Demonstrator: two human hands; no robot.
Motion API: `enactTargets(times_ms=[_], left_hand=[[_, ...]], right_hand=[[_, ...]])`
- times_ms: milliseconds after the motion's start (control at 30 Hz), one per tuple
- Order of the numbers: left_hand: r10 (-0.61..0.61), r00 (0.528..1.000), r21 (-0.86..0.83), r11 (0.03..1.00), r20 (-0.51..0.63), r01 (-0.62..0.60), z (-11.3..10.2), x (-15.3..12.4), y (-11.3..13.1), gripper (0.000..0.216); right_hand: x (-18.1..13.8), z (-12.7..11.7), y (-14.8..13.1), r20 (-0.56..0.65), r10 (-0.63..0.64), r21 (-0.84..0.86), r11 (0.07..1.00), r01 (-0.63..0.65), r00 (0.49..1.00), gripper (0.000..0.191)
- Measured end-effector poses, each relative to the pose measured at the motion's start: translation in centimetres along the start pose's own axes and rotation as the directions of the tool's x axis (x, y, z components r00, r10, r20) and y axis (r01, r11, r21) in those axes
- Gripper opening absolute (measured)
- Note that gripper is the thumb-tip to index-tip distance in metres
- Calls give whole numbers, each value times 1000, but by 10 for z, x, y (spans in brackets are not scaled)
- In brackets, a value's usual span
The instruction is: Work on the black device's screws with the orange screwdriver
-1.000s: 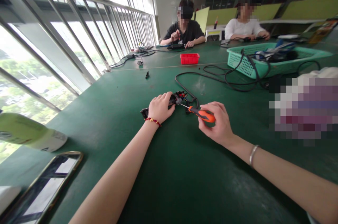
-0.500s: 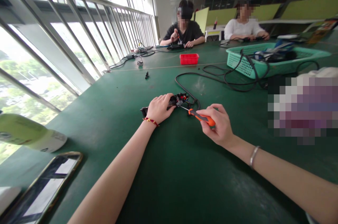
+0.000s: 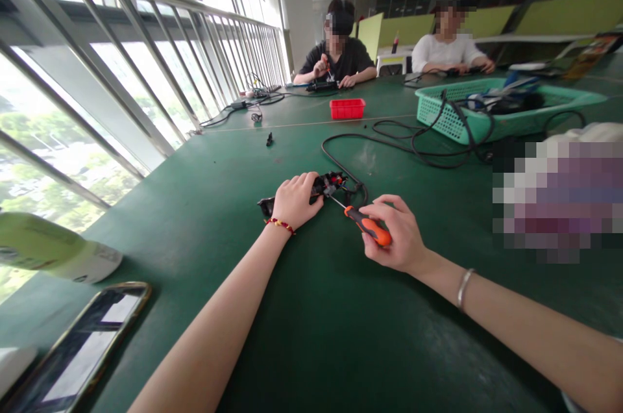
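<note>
My left hand (image 3: 298, 199) is closed over a black corded device (image 3: 331, 183) and presses it against the green table. Coloured wires and small inner parts show at the device's right end, while its middle is hidden under my palm. In my right hand (image 3: 396, 234) is an orange and black screwdriver (image 3: 368, 226), held by its handle with the fingers. Its thin metal shaft slants up and left, and the tip meets the device's exposed right end. Whether the tip sits in a screw I cannot tell. A black cable (image 3: 341, 137) leads away from the device.
A small black part (image 3: 269, 139) and a red bin (image 3: 347, 109) lie beyond my hands. Right of them stands a green basket (image 3: 440, 115) with cables and tools. A phone (image 3: 82, 348) and a bottle (image 3: 53, 247) are at left. Two people sit across the table.
My right hand has shifted slightly left and down with the screwdriver, whose handle now tilts more steeply. My left hand stays on the device.
</note>
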State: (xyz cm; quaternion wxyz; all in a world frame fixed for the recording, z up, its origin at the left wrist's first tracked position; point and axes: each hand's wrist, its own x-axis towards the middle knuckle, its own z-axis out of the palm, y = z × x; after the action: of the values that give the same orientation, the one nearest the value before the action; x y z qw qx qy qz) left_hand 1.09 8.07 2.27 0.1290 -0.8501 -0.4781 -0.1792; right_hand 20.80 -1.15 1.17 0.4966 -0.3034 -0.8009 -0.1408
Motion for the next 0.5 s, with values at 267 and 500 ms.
enactTargets(times_ms=[267,500], left_hand=[[3,1000,18,1000,8,-3,-1,0,2,38],[6,1000,24,1000,10,-7,-1,0,1,39]], right_hand=[[0,1,-2,63,-63,-15,998,64,996,37],[1,0,-1,2,-43,4,999,43,999,38]])
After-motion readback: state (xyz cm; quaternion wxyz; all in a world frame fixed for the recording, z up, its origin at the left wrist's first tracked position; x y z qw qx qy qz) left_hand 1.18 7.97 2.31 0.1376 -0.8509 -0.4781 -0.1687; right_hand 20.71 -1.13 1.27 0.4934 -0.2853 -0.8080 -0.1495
